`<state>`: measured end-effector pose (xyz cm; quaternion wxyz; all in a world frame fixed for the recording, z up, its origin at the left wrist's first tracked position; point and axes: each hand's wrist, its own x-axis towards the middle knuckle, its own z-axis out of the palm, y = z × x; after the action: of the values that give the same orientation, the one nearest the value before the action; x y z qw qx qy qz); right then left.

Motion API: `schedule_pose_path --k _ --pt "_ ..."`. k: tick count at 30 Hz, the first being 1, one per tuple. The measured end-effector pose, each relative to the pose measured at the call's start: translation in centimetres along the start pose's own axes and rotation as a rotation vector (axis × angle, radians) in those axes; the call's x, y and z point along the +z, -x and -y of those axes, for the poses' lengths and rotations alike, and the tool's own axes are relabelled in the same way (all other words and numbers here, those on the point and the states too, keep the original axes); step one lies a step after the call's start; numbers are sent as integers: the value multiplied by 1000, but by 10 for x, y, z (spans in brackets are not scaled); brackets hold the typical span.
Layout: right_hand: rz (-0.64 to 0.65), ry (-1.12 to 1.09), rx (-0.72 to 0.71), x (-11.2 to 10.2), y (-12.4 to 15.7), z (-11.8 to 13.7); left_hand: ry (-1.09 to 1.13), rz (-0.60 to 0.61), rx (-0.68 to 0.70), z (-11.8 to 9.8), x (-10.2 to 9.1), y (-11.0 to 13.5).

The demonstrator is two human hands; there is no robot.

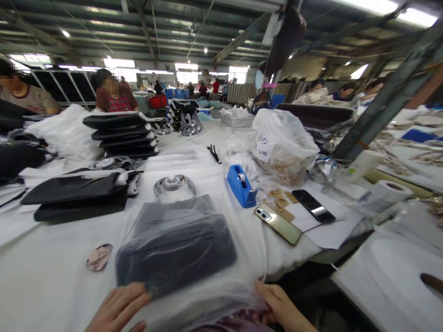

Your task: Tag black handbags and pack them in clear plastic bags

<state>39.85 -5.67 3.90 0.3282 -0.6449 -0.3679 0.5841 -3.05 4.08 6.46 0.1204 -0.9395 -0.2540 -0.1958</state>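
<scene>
A dark, flat item [180,246] lies inside a clear plastic bag [204,302] right in front of me; printed lines show on the film. My left hand [119,304] rests on the bag's near left corner, fingers stretched out and thumb apart. At the near right corner my right hand [278,304] has its fingers closed on the edge of the bag. Just beyond the bag is a coiled grey strap [175,183]. A small pinkish round piece [99,257] lies to the left.
Folded black items [79,193] and a taller black stack [121,133] stand at left. To the right are a blue tape dispenser [240,186], a gold phone [278,223], a black phone [313,205] and a marked plastic sack [284,143]. Co-workers sit beyond.
</scene>
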Motion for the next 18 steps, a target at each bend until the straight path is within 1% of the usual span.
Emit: schedule_pose_path --k 1,2,3,4,5,7,9,11,13,16,18 --pt "26 -35 15 4 -1 1 -45 42 4 -9 8 -24" --pt "37 -53 6 6 -1 2 -94 44 11 -18 20 -45" --pt "32 -57 -20 7 0 5 -145 31 15 -24 34 -62" --pt "-1 -43 -51 6 -1 10 -184 31 22 -28 49 -74" --pt "-58 -17 -83 5 -1 15 -212 33 26 -29 65 -83" --pt "-209 50 -148 -1 -7 28 -242 64 15 -23 92 -94" --pt "-337 99 -181 -7 -16 38 -252 99 -13 -11 108 -100" --pt "-367 123 -167 -11 -24 37 -251 131 -9 -1 112 -105" --pt "-359 148 -126 -10 -28 27 -234 165 59 2 106 -103" --pt "-358 186 -93 -7 -28 8 -184 189 156 -6 92 -89" --pt "-361 217 -92 -8 -28 1 -124 226 172 -15 82 -78"
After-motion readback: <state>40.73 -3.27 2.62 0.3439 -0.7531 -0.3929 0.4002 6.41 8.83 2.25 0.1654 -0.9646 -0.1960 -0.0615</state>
